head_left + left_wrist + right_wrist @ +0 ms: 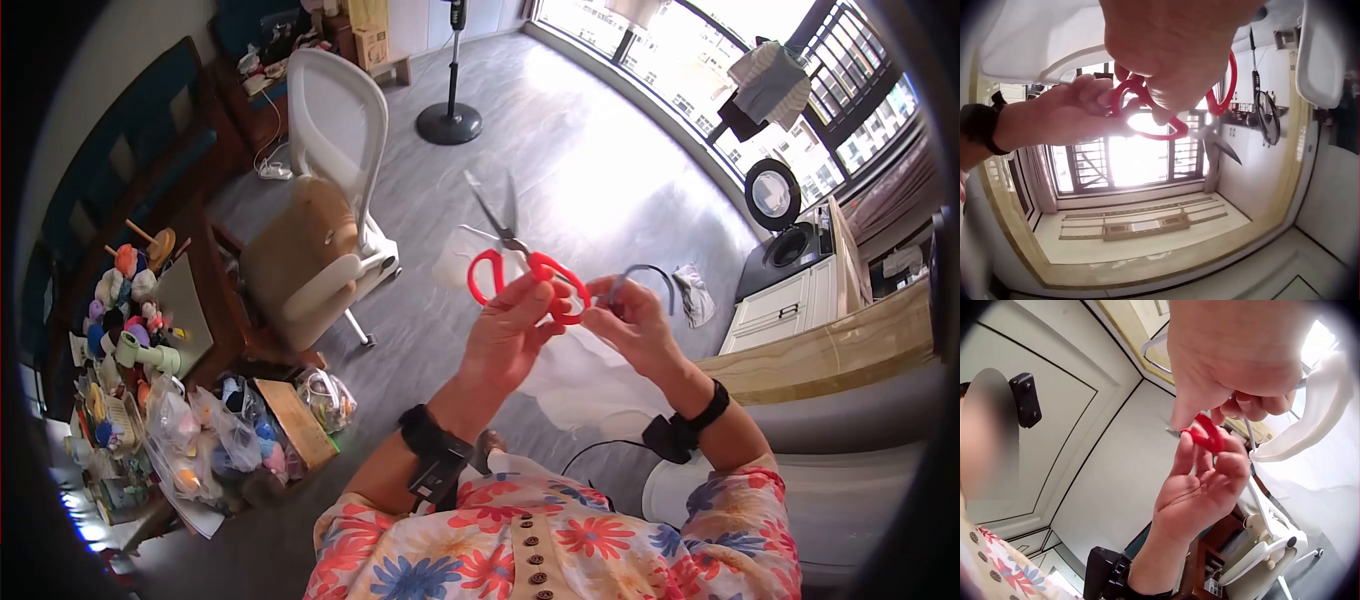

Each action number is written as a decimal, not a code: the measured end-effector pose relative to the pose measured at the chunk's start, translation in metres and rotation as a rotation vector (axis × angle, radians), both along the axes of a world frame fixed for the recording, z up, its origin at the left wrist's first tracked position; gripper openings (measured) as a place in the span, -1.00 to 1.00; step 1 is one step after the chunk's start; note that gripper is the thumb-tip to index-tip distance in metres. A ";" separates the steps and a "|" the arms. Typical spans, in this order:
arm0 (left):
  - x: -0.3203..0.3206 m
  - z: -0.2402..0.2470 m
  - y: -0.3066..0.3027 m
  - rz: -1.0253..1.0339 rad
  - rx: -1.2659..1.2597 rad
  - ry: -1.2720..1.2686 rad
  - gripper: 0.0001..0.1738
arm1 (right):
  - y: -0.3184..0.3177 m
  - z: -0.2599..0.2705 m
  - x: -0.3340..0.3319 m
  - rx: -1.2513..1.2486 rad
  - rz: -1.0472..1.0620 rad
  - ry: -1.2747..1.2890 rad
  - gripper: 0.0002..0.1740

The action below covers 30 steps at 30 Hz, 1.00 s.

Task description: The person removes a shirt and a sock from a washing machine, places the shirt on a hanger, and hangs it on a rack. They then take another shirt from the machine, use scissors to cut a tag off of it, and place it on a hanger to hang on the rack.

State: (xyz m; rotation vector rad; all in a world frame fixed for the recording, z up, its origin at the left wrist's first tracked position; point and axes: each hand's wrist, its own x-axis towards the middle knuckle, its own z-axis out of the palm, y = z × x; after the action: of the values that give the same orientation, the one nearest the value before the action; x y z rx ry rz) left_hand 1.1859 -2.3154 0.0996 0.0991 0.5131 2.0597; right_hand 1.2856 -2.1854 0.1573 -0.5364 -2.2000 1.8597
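In the head view my left hand [510, 335] grips red-handled scissors [570, 290] by the handles, their blades pointing up and away, slightly apart. Close beside it, my right hand [638, 325] pinches a thin grey-blue curved band [668, 280] that arches above the fingers. Its fingertips are at the right-hand loop of the scissors; whether they touch it is unclear. Thin white fabric [590, 385] hangs below both hands. In the right wrist view the fabric [1313, 425] hangs beside my right hand [1235, 356], and my left hand [1200, 494] holds the red handles [1213, 434].
A white mesh-backed chair [335, 110] stands at left, near a table crowded with yarn-coloured items and plastic bags [235, 430]. A black round stand base [450, 123] is on the grey floor. At right are a white cabinet [775, 315] and a pale rounded surface [800, 500].
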 end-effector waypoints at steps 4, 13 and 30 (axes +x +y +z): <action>0.037 0.020 0.020 0.035 -0.069 -0.040 -0.81 | 0.007 0.003 0.010 0.150 -0.045 0.160 -0.90; 0.051 0.079 -0.068 -0.080 -0.481 0.691 -0.61 | 0.026 0.011 0.034 0.129 0.049 0.190 -0.81; 0.010 0.105 -0.090 0.612 -0.511 0.728 -0.83 | 0.006 0.029 0.034 0.480 0.242 0.154 -0.84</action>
State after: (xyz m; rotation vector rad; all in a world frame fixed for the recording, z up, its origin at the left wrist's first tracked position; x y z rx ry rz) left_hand 1.1961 -2.4053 0.2042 0.4368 1.6701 2.3629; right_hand 1.3196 -2.1796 0.1859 -0.0375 -2.5656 1.3282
